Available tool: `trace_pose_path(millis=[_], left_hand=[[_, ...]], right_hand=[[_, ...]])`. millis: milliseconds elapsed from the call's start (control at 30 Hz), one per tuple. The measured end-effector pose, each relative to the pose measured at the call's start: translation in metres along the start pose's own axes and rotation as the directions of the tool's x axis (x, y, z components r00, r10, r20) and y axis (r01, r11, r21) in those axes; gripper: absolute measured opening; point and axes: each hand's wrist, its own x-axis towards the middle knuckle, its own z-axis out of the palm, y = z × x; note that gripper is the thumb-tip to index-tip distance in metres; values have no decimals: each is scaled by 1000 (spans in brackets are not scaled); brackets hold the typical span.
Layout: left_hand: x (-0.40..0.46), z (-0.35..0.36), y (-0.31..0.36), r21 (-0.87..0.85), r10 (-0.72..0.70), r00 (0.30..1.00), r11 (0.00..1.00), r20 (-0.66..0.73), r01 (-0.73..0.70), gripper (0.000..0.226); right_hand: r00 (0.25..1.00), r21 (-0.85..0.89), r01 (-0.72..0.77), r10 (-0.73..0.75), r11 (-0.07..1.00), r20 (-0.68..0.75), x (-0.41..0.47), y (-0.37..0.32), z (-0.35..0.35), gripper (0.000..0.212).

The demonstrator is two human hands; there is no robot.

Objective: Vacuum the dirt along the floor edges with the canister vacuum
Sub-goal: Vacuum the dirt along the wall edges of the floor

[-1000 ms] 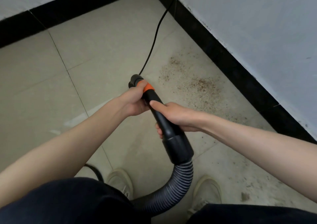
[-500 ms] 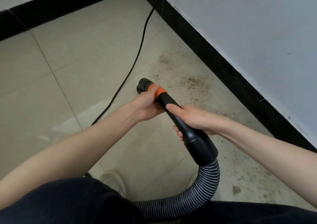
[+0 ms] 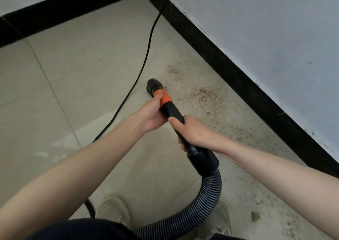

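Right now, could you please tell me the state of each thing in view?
Left hand: grips the wand at its orange collar.
Right hand: grips the wand lower down.
Wand: held tilted, nozzle toward the floor beside the dirt.
Hose: attached, curving down past the shoes.
Dirt: still spread along the baseboard.
Cord: lying slack across the tiles.

Black vacuum nozzle (image 3: 153, 86) with orange collar, seemingly just above floor, beside brown dirt (image 3: 205, 94).
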Motion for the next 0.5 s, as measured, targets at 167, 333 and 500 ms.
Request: trace_pose_path(millis=[167, 333, 500], left_hand=[[13, -12, 2, 37, -4, 997, 999, -82, 7, 39], [15, -16, -20, 97, 24, 997, 995, -72, -16, 37], [27, -5, -2, 143, 36, 999, 989, -37, -31, 35]], right_hand=[[1000, -108, 21, -20, 994, 15, 8, -8, 13, 36], [1000, -134, 5, -3, 991, 11, -4, 7, 15, 35], [1000, -123, 9, -12, 992, -23, 12, -1, 6, 37]])
